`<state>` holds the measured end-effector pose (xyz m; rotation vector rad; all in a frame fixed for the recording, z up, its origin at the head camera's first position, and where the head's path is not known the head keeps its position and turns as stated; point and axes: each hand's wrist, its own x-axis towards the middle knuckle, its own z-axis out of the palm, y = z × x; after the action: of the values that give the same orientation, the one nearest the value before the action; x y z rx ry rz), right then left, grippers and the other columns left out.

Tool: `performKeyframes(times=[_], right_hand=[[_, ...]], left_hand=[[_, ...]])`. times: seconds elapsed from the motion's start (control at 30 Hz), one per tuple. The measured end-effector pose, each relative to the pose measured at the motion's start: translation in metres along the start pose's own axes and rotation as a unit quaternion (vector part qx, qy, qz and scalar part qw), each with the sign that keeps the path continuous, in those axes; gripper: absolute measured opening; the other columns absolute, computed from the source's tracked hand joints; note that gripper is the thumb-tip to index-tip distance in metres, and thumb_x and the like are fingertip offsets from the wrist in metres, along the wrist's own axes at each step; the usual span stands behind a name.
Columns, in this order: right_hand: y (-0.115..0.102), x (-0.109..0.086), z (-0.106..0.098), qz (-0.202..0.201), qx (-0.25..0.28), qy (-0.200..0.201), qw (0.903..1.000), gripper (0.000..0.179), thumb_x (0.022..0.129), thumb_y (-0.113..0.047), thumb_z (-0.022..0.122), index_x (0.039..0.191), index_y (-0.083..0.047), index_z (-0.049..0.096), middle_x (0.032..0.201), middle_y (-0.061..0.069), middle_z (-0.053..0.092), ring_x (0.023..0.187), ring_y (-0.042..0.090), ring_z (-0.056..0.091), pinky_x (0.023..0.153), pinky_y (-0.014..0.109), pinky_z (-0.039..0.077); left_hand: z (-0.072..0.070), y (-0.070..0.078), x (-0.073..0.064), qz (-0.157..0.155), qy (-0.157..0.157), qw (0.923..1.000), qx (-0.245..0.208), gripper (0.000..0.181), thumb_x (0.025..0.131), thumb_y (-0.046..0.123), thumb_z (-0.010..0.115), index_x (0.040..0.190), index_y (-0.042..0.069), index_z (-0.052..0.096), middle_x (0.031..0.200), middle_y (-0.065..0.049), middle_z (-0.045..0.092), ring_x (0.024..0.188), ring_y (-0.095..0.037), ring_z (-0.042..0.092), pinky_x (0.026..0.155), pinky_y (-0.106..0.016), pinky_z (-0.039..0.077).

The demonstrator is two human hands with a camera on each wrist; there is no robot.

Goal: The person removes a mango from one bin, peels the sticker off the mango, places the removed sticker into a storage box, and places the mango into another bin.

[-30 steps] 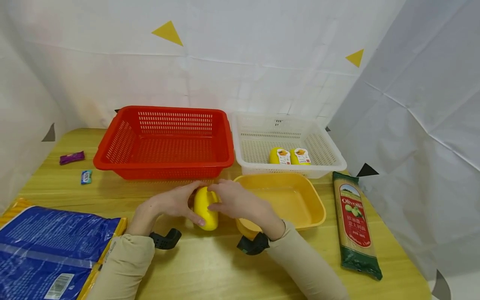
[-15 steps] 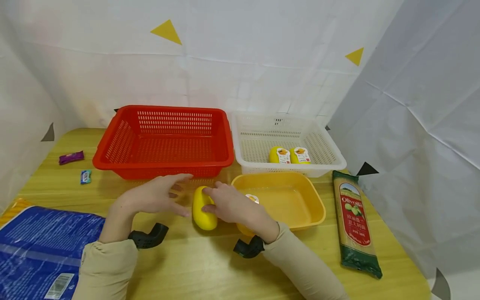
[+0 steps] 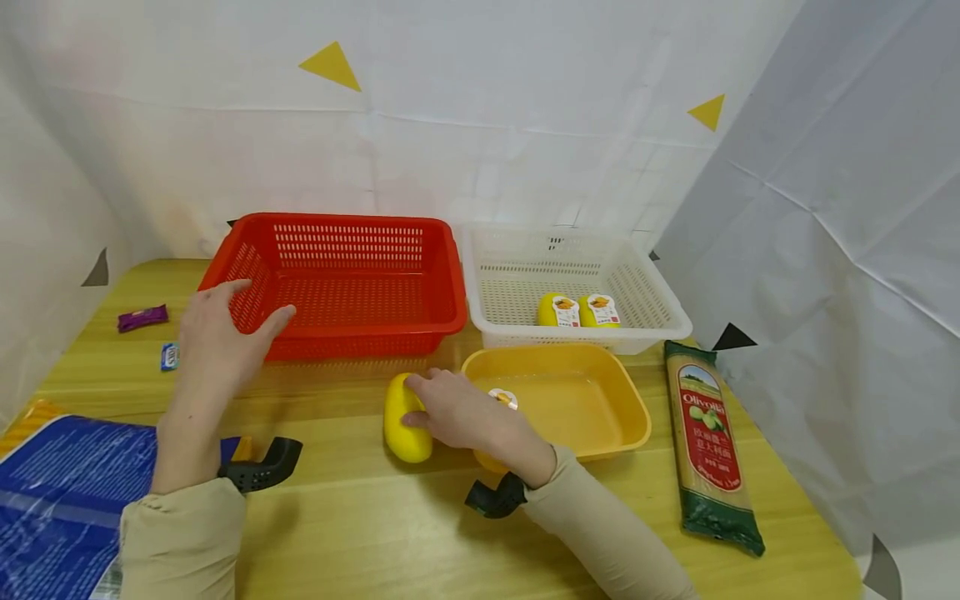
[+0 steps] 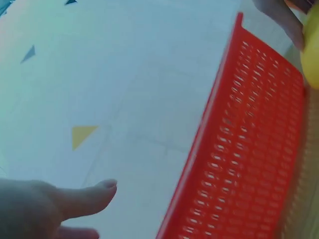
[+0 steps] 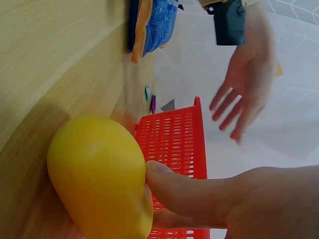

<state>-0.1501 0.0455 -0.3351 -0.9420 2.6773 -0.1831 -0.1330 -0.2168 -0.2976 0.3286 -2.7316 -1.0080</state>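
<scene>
A smooth yellow mango [image 3: 401, 421] lies on the wooden table in front of the red basket [image 3: 345, 340]. My right hand [image 3: 468, 410] pinches its right side; the right wrist view shows the thumb [image 5: 184, 191] pressed against the mango's skin. Raised at the red basket's front left corner is my left hand [image 3: 213, 337], fingers spread, holding nothing. Under the right forearm, a white fruit label [image 3: 503, 397] shows at the left side of the yellow tub [image 3: 633, 408]; what bears it is mostly hidden. Two labelled mangoes [image 3: 559, 310] rest in the white basket [image 3: 502, 335].
At the left front lies a blue packet [image 3: 67, 500] with orange edges. Behind it are a purple-wrapped sweet [image 3: 142, 317] and a small blue-green packet [image 3: 170, 357]. A pack of spaghetti [image 3: 708, 450] lies along the right. White cloth walls [image 3: 525, 108] stand behind the baskets.
My left hand has let go of the mango and moved left and back to the red basket's corner. The right hand stays on the mango, which has turned slightly.
</scene>
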Motion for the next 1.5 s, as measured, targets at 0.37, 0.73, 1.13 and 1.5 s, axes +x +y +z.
performKeyframes(times=[0.37,0.73,1.13,1.5], right_hand=[[0.0,0.001,0.002,-0.015,0.009,0.015,0.9997,0.048,0.097,-0.039,0.064,0.134,-0.01,0.052,0.105,0.005,0.062,0.093,0.019,0.055,0.081,0.032,0.049],[-0.003,0.002,0.004,-0.012,0.018,-0.001,0.9998,0.058,0.098,-0.042,0.062,0.149,-0.019,0.043,0.135,0.018,0.048,0.09,0.027,0.061,0.081,0.036,0.054],[-0.004,0.004,0.007,-0.014,0.019,-0.003,0.9997,0.061,0.097,-0.043,0.063,0.149,-0.02,0.042,0.133,0.014,0.054,0.104,0.025,0.06,0.089,0.039,0.053],[-0.005,0.004,0.007,-0.002,0.051,-0.004,0.9987,0.063,0.092,-0.04,0.072,0.147,-0.023,0.047,0.132,0.009,0.058,0.112,0.022,0.058,0.092,0.034,0.051]], left_hand=[[0.008,-0.028,0.011,-0.077,-0.002,0.9968,0.019,0.093,0.1,0.045,0.049,0.154,-0.009,-0.004,0.158,-0.036,-0.013,0.143,-0.06,-0.004,0.105,-0.079,0.022],[0.011,-0.036,0.016,-0.062,0.016,0.9977,-0.023,0.089,0.098,0.041,0.059,0.151,-0.011,0.011,0.147,-0.039,0.016,0.129,-0.059,0.022,0.096,-0.074,0.032],[0.005,-0.04,0.018,-0.069,-0.003,0.9973,-0.024,0.092,0.096,0.043,0.061,0.151,-0.012,0.012,0.151,-0.041,0.012,0.135,-0.06,0.016,0.099,-0.077,0.029],[0.003,-0.046,0.02,-0.087,-0.02,0.9959,-0.019,0.099,0.093,0.054,0.061,0.152,-0.011,0.015,0.154,-0.039,0.013,0.135,-0.058,0.023,0.1,-0.074,0.036]])
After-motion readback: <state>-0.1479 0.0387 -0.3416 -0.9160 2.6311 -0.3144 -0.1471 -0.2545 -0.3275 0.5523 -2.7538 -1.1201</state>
